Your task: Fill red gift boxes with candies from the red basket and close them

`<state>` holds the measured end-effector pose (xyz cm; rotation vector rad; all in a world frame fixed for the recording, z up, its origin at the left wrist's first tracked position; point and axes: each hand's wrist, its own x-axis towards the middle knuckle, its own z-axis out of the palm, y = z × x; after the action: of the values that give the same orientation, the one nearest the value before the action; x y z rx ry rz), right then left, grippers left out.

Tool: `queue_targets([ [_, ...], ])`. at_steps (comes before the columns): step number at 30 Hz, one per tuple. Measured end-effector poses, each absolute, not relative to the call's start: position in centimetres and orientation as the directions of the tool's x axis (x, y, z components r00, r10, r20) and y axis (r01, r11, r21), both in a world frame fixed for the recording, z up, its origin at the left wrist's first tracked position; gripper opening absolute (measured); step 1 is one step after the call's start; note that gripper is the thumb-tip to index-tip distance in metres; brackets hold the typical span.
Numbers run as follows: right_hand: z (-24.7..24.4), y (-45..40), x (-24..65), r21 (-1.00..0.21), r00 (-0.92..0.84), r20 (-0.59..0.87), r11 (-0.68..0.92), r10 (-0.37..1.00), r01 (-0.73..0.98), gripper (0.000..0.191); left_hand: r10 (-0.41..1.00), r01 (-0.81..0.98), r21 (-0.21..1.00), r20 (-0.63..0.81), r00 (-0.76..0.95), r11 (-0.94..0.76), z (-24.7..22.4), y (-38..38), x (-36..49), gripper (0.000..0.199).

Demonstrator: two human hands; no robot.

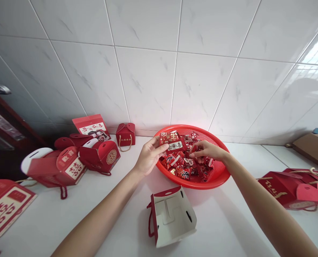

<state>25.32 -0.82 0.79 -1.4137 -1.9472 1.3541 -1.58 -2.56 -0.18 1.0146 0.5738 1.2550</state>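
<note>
My left hand (151, 156) holds red and gold candy packets (172, 140) between thumb and fingers, over the left side of a red plastic basket (217, 180). Inside the basket lie several red wrapped candies (184, 173). My right hand (208, 150) reaches into the basket, its fingers closed among the wrappers; what they pinch is too small to make out. In front of the basket an open box (173, 217), white inside and red outside, shows its bare interior, with a red cord handle at its left.
Several red gift boxes (58, 166) stand at the left, and a small one (125, 135) by the tiled wall. More red boxes (279, 189) and a cardboard box (312, 148) are at the right.
</note>
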Motion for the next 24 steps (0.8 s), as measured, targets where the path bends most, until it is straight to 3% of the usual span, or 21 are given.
queue_targets([
  [14,-0.4,-0.3,25.1,-0.786,-0.334,-0.174,0.073,0.926,0.614,0.019,0.946,-0.497,0.867,0.174,0.274,-0.016,-0.2,-2.5,-1.7,0.038],
  [20,-0.5,-0.3,25.1,-0.735,-0.384,-0.25,0.084,0.889,0.673,0.021,0.944,-0.492,0.87,0.179,0.278,-0.02,-0.2,-2.5,-1.6,0.04],
  [24,-0.1,-0.5,24.9,-0.698,-0.434,-0.278,0.13,0.857,0.704,0.031,0.944,-0.492,0.87,0.183,0.275,-0.025,-0.2,-2.5,-1.6,0.04],
])
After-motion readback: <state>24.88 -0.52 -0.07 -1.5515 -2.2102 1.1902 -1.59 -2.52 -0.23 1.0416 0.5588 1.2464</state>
